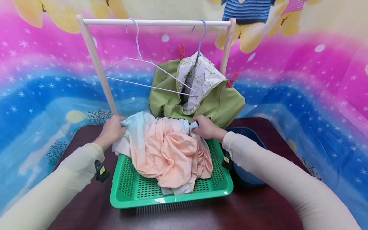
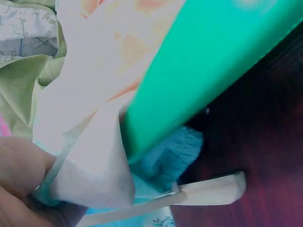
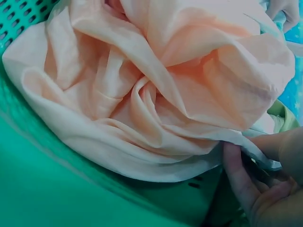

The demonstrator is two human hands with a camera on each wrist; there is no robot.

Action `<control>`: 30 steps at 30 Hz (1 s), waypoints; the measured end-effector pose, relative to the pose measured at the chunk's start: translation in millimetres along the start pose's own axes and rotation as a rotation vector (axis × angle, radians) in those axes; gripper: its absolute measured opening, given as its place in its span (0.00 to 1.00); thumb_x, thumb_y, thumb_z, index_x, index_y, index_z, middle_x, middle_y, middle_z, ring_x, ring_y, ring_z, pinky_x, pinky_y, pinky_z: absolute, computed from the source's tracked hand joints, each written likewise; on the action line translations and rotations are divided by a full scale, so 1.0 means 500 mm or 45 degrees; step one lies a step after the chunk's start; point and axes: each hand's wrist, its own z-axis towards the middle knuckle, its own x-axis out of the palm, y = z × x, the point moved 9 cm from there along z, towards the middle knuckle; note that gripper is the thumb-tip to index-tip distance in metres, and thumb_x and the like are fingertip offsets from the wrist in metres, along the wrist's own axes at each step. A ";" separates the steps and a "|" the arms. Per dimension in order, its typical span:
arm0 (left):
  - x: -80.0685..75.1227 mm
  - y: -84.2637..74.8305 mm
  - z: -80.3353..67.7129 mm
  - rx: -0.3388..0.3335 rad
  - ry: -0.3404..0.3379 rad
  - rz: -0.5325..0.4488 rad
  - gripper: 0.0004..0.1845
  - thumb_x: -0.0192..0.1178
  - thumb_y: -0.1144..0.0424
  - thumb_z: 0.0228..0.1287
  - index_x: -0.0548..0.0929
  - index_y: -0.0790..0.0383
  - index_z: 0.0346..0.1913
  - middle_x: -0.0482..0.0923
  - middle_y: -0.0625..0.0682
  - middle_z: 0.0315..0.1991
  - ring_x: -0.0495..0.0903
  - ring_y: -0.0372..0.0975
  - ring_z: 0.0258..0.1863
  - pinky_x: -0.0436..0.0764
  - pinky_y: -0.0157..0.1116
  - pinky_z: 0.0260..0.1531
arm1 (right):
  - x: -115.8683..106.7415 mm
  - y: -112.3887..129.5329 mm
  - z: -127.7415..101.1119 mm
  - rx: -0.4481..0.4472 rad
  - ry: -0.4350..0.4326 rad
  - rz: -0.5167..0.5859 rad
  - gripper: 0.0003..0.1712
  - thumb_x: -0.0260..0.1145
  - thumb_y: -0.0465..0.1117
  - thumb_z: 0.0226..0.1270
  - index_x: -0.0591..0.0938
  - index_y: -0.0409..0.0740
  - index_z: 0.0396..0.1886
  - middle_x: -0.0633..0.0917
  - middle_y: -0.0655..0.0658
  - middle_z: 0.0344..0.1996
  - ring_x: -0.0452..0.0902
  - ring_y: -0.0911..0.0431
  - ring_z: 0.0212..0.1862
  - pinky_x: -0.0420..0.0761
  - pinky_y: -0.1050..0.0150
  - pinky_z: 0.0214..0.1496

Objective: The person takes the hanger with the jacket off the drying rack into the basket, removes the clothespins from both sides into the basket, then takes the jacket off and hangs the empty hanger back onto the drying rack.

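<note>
A crumpled garment [image 1: 169, 150], peach in the middle and pale blue toward its far edge, lies bunched in a green plastic basket [image 1: 172, 200]. My left hand [image 1: 112, 129] grips its upper left corner, drawing the cloth past the basket's rim. With thumb and fingers my right hand [image 1: 207, 127] pinches the upper right edge. In the left wrist view the pale cloth [image 2: 94, 156] runs down from the left fingers beside the basket wall. The right wrist view shows the cloth's folded hem [image 3: 232, 137] between the right thumb and fingers.
Behind stands a wooden rack with a white rail [image 1: 169, 22]. A bare hanger [image 1: 139, 57] hangs at its left; a green jacket [image 1: 169, 86] hangs at its right with red clothespins [image 1: 233, 79]. A dark blue basin [image 1: 247, 179] sits right of the basket on the table [image 1: 86, 204].
</note>
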 end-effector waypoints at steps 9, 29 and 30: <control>-0.050 -0.058 0.005 0.024 -0.131 -0.099 0.18 0.53 0.70 0.72 0.79 0.71 0.61 0.78 0.71 0.59 0.81 0.55 0.37 0.76 0.46 0.36 | -0.018 0.003 -0.003 0.015 -0.100 0.310 0.02 0.60 0.28 0.66 0.78 0.34 0.38 0.73 0.49 0.21 0.67 0.57 0.23 0.70 0.65 0.29; -0.042 -0.209 -0.050 0.212 -0.050 -0.335 0.20 0.58 0.60 0.72 0.80 0.62 0.63 0.85 0.61 0.49 0.83 0.46 0.34 0.81 0.37 0.32 | -0.072 0.058 -0.048 0.036 -0.158 0.671 0.11 0.59 0.28 0.70 0.78 0.31 0.51 0.83 0.38 0.42 0.79 0.57 0.37 0.85 0.62 0.35; -0.030 -0.214 -0.055 0.225 -0.002 -0.327 0.22 0.58 0.58 0.73 0.78 0.62 0.65 0.84 0.62 0.51 0.84 0.47 0.38 0.83 0.39 0.35 | -0.071 0.064 -0.052 0.013 -0.141 0.646 0.13 0.60 0.29 0.71 0.78 0.31 0.52 0.84 0.36 0.43 0.79 0.57 0.38 0.85 0.63 0.35</control>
